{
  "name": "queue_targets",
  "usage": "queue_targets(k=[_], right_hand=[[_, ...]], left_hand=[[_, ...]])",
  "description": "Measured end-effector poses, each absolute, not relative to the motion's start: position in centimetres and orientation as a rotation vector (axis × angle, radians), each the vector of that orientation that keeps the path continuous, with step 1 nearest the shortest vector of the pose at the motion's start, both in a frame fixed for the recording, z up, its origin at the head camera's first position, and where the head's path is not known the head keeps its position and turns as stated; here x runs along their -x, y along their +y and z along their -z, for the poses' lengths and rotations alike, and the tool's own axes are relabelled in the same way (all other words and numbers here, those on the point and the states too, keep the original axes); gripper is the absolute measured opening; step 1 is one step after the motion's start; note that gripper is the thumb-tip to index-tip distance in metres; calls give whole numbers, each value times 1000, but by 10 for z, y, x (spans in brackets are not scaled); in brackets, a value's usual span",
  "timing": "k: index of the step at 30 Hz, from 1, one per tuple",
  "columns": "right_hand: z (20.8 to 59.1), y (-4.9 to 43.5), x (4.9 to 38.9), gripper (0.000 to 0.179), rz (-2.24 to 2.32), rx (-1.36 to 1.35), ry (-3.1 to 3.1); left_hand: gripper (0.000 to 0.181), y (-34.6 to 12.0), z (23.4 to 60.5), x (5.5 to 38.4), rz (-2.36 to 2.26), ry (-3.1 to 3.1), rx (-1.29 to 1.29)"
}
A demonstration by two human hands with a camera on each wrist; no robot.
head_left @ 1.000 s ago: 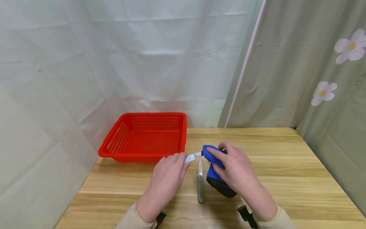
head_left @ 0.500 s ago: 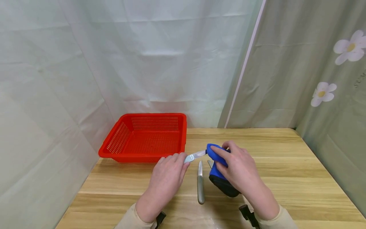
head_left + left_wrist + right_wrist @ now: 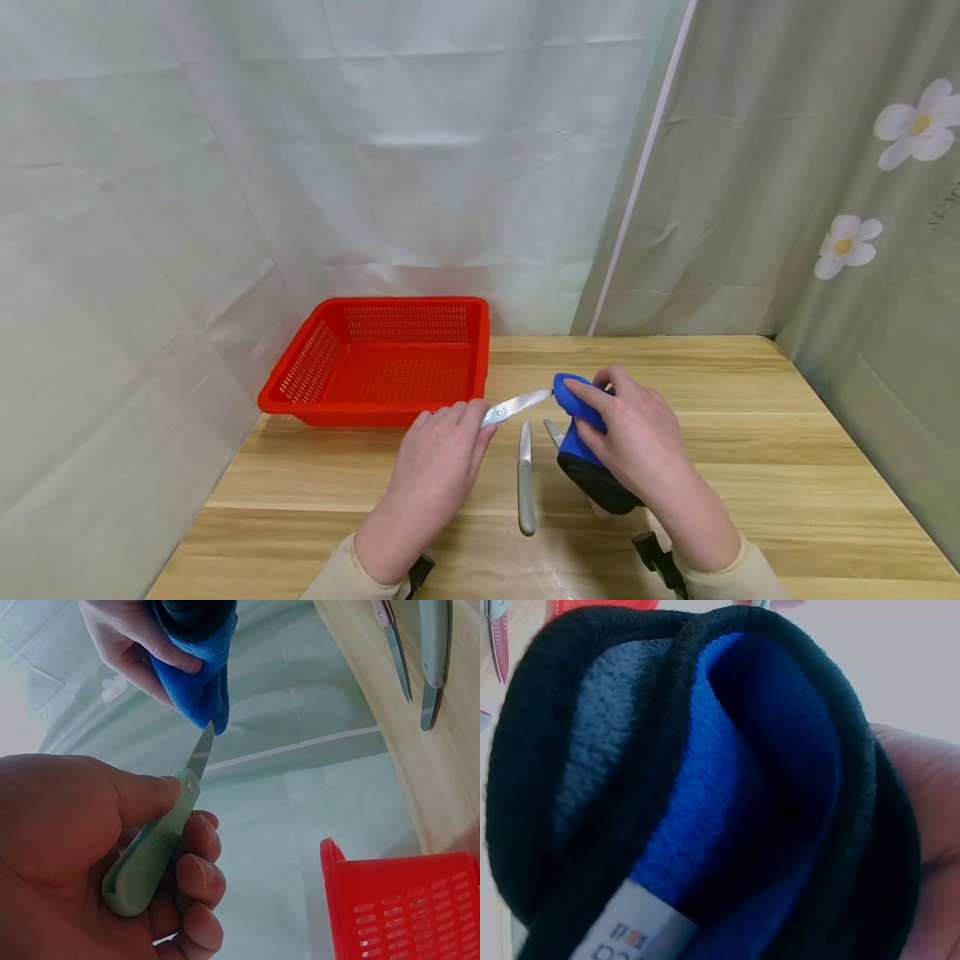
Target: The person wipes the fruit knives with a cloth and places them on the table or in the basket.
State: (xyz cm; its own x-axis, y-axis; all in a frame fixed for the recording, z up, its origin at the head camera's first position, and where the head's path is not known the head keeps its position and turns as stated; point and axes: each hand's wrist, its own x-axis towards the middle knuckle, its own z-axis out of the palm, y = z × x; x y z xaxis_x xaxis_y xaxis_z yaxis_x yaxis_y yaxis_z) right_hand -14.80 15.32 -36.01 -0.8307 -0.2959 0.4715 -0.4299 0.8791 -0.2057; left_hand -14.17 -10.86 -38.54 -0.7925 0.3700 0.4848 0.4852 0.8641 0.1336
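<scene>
Red perforated basket (image 3: 405, 367), knife (image 3: 517, 405) in left hand (image 3: 442, 458), blue cloth (image 3: 581, 445)

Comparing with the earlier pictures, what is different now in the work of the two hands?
The right hand has drawn the blue cloth rightward, to the tip of the held knife, so more of its blade shows. Another blade beside the cloth has come further into view. Nothing was newly taken or let go. The left hand still grips that knife; the gray-handled knife and red basket stayed put.

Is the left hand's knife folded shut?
No, its blade extends from the green handle toward the blue cloth.
</scene>
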Motion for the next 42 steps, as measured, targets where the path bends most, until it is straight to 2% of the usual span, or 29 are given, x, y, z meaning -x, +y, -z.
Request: queue_targets(k=[19, 42], right_hand=[[356, 158, 147, 47, -452, -503, -2627], [357, 162, 152, 49, -440, -551, -2610]], left_hand=[[22, -112, 387, 146, 440, -2458, 628], [20, -135, 382, 157, 265, -2460, 576]])
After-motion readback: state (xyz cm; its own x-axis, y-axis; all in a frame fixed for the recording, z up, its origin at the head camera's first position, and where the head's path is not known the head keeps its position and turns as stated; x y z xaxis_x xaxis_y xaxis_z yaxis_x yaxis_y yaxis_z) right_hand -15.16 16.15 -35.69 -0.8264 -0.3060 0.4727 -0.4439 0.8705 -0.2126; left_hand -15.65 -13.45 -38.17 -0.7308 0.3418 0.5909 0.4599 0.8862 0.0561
